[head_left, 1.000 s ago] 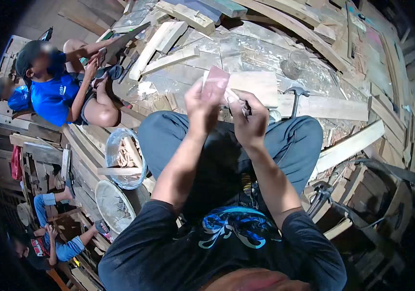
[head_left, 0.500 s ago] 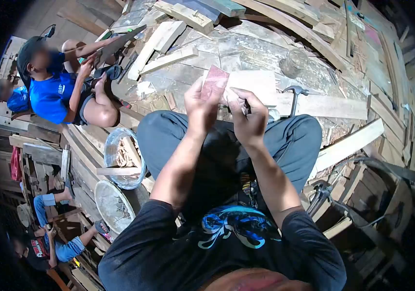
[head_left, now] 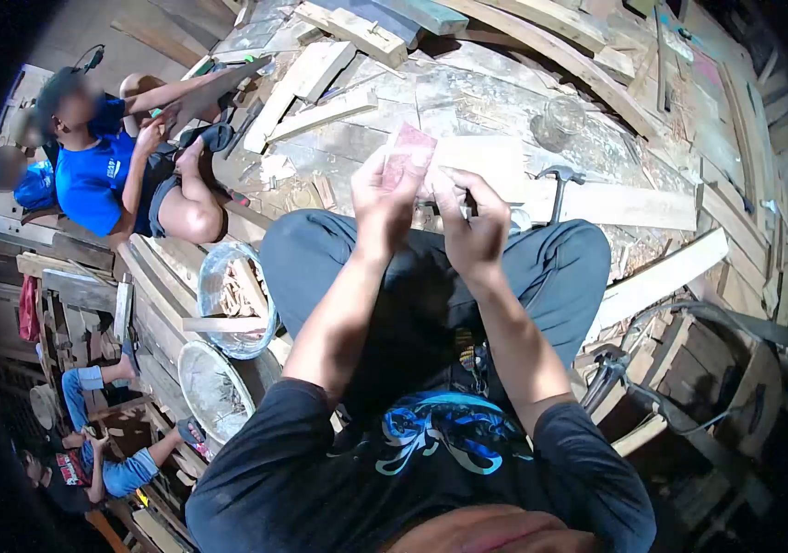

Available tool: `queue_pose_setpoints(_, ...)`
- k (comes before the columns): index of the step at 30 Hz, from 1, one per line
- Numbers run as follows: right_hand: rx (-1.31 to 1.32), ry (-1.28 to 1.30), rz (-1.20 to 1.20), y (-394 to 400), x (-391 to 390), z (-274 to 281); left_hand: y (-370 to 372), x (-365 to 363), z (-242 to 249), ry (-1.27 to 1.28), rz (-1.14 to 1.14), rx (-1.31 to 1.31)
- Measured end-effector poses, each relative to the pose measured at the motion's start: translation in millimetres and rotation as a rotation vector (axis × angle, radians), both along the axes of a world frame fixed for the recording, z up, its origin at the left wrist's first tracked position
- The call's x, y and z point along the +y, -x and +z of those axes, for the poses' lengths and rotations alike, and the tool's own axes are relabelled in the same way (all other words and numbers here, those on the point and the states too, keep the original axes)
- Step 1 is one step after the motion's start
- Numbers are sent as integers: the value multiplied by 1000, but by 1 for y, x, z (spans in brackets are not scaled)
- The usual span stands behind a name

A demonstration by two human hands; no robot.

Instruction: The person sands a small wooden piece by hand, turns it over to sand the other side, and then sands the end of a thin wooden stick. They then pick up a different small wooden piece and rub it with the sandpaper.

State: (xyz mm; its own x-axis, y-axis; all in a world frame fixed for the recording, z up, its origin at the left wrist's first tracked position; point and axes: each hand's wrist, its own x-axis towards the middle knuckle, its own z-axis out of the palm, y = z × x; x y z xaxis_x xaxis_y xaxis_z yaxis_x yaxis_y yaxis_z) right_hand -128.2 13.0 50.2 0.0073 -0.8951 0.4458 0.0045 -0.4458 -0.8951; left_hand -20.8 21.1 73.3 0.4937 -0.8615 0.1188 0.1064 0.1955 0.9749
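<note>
A reddish, flat rectangular piece (head_left: pixel 409 155) is gripped between the thumb and fingers of my left hand (head_left: pixel 383 201), above my crossed legs. Beside it, my right hand (head_left: pixel 475 219) is closed in a pinch near the piece's right edge; what its fingertips hold, if anything, is too small to name. Behind both hands lies a pale flat board (head_left: pixel 490 158). A hammer (head_left: pixel 559 192) rests just right of that board, its head pointing away from me.
A basin with wood scraps (head_left: pixel 245 343) and a second basin (head_left: pixel 207 392) stand at my left. A person in blue (head_left: pixel 99 180) sits at upper left, another person (head_left: pixel 104 470) at lower left. Long planks (head_left: pixel 661 205) and a round can (head_left: pixel 555 129) lie ahead and right.
The person in blue has shifted their head and arms slightly. My hands and the reddish piece have hardly moved.
</note>
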Motion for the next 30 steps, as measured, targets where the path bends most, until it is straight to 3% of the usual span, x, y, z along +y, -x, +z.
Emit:
queue_pose_setpoints(4, -22, -42, 40, 0, 5, 2, -11, 2, 4, 6, -86, 118)
queue_pose_setpoints(8, -1, -20, 16, -1, 4, -3, 3, 1, 4, -36, 49, 20)
queue_pose_setpoints(12, -12, -92, 38, 2, 4, -3, -9, 1, 2, -81, -12, -36)
queue_pose_setpoints(14, -147, -212, 83, 4, 6, 0, 5, 0, -3, -37, -5, -149)
queue_pose_setpoints(16, -45, -118, 60, 13, 4, -10, -2, -1, -2, 38, -93, -354)
queue_pose_setpoints(20, -33, -171, 144, 33, 21, -6, -31, -12, -14, -176, 4, -114)
queue_pose_setpoints(22, 24, -235, 93, 41, 28, -33, -31, -10, -18, -116, -18, 15)
queue_pose_setpoints(25, 35, -335, 126, 55, 43, -55, -31, -11, -45, -88, -90, -197)
queue_pose_setpoints(26, 76, -347, 129, 61, 50, -64, -19, -3, -18, -190, -91, -219)
queue_pose_setpoints(28, 21, -322, 148, 69, 62, -61, -13, -3, -17, -19, -114, -206)
queue_pose_setpoints(30, 44, -331, 144, 77, 72, -63, -15, 5, -9, -49, -109, -241)
